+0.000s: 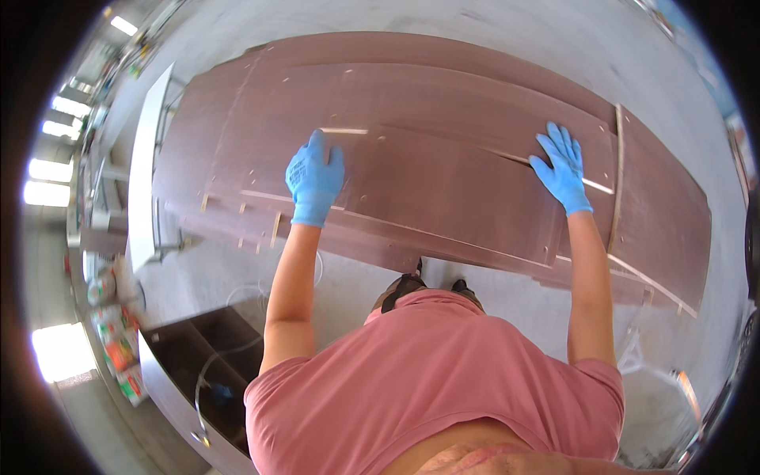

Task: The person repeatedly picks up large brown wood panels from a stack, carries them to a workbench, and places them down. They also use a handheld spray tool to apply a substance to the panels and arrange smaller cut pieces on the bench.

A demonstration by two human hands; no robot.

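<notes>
A wide stack of brown panels (467,190) spreads out in front of me, their edges offset from one another. My left hand (314,176), in a blue glove, is over the left-middle part of the panels. Its thumb stands apart from the index finger, the other fingers look partly bent, and I see nothing in it. Just past its fingertips is a pale narrow strip (345,131). My right hand (564,168), gloved the same way, lies flat on the right part with its fingers stretched out. Beside its thumb runs a dark gap between panel edges.
At the left stands a white-topped frame (150,170). A dark open cabinet (214,340) with a hose lies behind me on the left, near several colourful containers (120,352). Another brown panel (661,206) with a pale edge lies at the right end of the stack.
</notes>
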